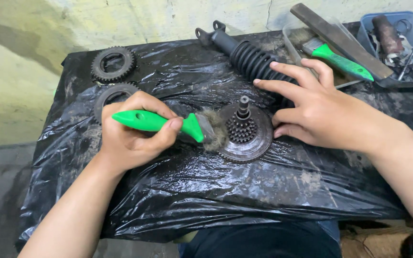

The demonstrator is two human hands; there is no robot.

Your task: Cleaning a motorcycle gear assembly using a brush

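Green-handled bristle brush (158, 122) clenched in left hand (130, 131), bristles pressed on rusty round gear with toothed hub (244, 131) just beyond the grip; right hand (311, 107) open, steadying its rim. Grime remaining (cleaning seemingly midway).

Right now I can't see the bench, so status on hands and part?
Left hand gripping green brush, bristles on the gear. Right hand steadying the gear's edge. Black spring lies just behind; nothing blocking.
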